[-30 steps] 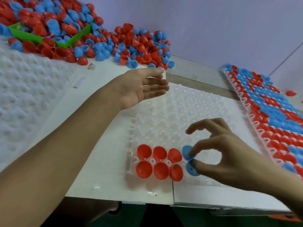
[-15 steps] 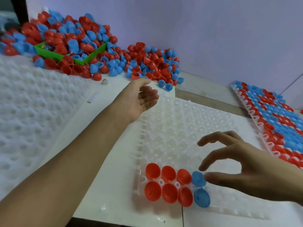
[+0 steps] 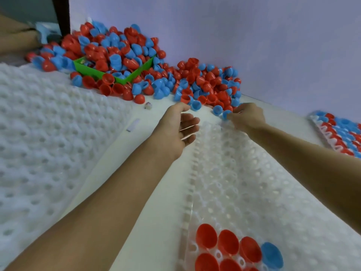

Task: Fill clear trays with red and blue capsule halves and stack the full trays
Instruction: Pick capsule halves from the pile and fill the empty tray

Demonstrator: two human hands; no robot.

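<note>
Left hand (image 3: 175,130) cupped, grip wide and empty; right hand (image 3: 245,117) pinching glossy blue capsule half (image 3: 225,115) over dimpled clear tray (image 3: 244,173).

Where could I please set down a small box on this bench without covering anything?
The bare white strip between the stack of empty trays on the left and the clear tray being filled is free, though the left forearm crosses it. The back is crowded with the pile of capsule halves and the green bin; the filled tray takes the right.
</note>
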